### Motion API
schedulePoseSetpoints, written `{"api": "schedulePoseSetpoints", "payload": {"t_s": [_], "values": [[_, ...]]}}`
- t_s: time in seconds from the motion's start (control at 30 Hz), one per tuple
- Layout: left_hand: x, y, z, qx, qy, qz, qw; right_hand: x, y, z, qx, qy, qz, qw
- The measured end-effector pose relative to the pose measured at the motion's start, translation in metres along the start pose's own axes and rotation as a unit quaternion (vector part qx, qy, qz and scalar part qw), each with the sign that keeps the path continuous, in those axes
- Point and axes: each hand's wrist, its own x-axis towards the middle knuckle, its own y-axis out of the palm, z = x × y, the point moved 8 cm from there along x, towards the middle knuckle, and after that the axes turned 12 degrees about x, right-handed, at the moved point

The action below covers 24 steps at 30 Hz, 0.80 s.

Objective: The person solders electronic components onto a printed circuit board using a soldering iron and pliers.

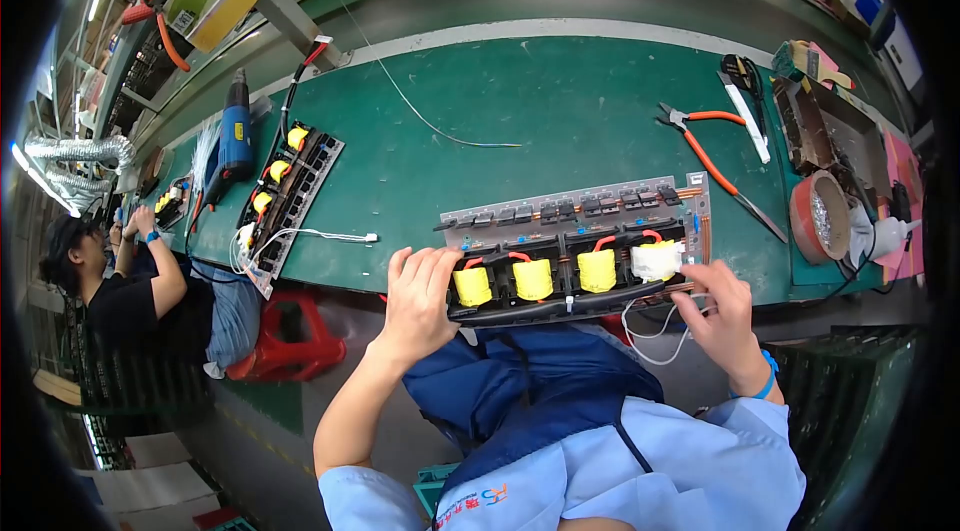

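Note:
A long circuit board assembly lies at the bench's near edge in front of me. Along it run black components, several yellow-wrapped coils and one white-wrapped coil at the right end. My left hand grips the assembly's left end, fingers on top. At the other end, my right hand has thumb and fingers drawn together beside the white-wrapped coil; whatever is between them is hidden. A thin white cable loops below the board near that hand.
A second board assembly with a white cable lies left, by a blue heat gun. Orange-handled pliers, a white-handled cutter and a tape roll sit right. A thin wire crosses the bench. A co-worker sits far left.

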Motion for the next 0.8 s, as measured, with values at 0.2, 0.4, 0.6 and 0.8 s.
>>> {"api": "schedulePoseSetpoints", "payload": {"t_s": [0.2,0.4,0.6,0.8], "values": [[0.007,0.003,0.004,-0.025,0.0,0.024,0.999,0.016,0.006,-0.004,-0.095,-0.009,0.02,0.995],[0.0,0.002,0.003,-0.01,-0.009,0.007,1.0,0.012,0.007,-0.001,-0.121,-0.053,0.008,0.991],[-0.011,-0.002,-0.005,0.032,-0.011,-0.034,0.999,-0.002,0.004,0.01,-0.143,-0.073,-0.011,0.987],[-0.01,-0.002,-0.004,0.022,-0.011,-0.039,0.999,0.0,0.002,0.013,-0.129,-0.102,-0.029,0.986]]}}
